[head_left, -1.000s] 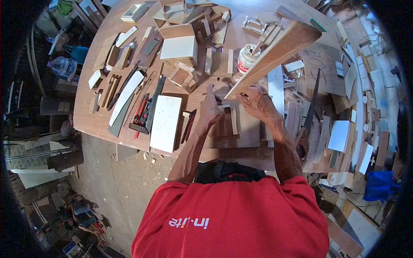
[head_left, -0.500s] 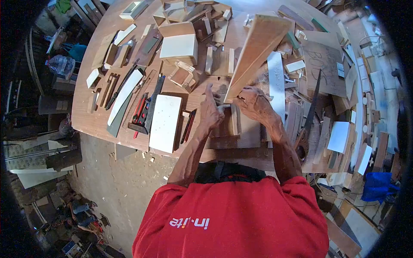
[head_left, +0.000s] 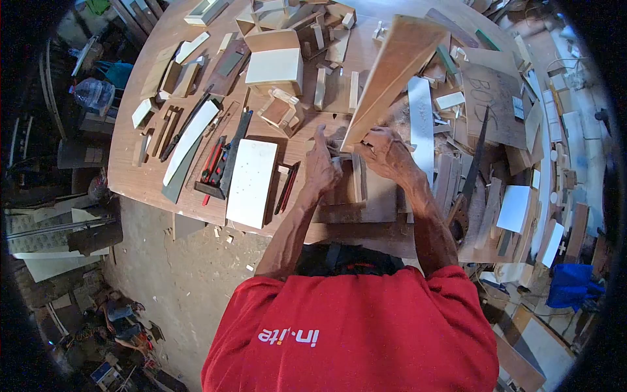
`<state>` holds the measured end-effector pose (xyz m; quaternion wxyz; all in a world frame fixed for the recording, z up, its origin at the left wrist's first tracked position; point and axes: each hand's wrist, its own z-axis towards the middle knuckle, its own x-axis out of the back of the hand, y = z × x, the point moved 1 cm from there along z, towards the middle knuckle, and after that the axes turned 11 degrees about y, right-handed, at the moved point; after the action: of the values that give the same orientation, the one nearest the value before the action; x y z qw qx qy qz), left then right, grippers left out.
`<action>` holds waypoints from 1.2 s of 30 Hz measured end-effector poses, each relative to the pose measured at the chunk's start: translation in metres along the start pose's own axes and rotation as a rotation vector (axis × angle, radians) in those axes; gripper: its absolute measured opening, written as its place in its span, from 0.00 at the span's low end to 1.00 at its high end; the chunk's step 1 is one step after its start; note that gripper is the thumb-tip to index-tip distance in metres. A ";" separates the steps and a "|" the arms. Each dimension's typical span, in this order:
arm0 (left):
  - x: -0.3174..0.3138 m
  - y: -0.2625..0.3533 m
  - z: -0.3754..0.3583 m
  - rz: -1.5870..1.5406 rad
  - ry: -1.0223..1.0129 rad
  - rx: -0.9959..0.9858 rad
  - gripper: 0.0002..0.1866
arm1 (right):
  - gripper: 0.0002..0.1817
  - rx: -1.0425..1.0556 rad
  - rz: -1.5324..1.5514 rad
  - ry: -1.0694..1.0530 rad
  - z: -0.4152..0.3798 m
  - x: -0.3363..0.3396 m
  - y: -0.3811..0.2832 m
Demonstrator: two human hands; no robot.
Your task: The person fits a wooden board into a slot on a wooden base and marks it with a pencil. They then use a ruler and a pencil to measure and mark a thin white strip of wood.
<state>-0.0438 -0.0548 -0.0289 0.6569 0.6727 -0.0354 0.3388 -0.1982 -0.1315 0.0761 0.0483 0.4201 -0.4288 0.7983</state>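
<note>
A long wooden board [head_left: 396, 75] rises at a slant over the work table, its narrow lower end at my right hand [head_left: 386, 151]. The fingers of my right hand are wrapped round that end. My left hand [head_left: 322, 164] is just left of it, index finger stretched out and the other fingers curled near a small piece that is hard to make out. Beneath both hands lies a flat wooden panel [head_left: 373, 202] with a wooden strip [head_left: 358, 179] on it. Left of my left forearm is a white-topped block [head_left: 252, 183].
On the table [head_left: 140, 183] are red cutters [head_left: 213, 166], a small wooden frame [head_left: 281, 112], a white box [head_left: 274, 67] and a long white strip [head_left: 420, 121]. A handsaw [head_left: 472, 173] lies to the right, beside a marked cardboard sheet [head_left: 491, 104].
Both hands keep nearly the same pose, and the slanted board has shifted very slightly. The view has moved a little.
</note>
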 end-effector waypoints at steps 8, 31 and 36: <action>0.000 -0.006 0.001 0.007 0.003 -0.057 0.42 | 0.08 0.034 0.030 0.021 -0.001 -0.001 -0.003; 0.007 -0.008 0.002 0.053 -0.098 -0.098 0.40 | 0.09 0.025 -0.050 -0.017 -0.004 -0.006 0.004; 0.005 -0.008 0.002 0.039 -0.031 -0.149 0.41 | 0.08 0.013 -0.016 0.017 -0.004 -0.005 0.004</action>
<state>-0.0354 -0.0542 -0.0330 0.6977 0.6264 -0.0839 0.3375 -0.1991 -0.1290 0.0687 0.0556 0.4171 -0.4196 0.8043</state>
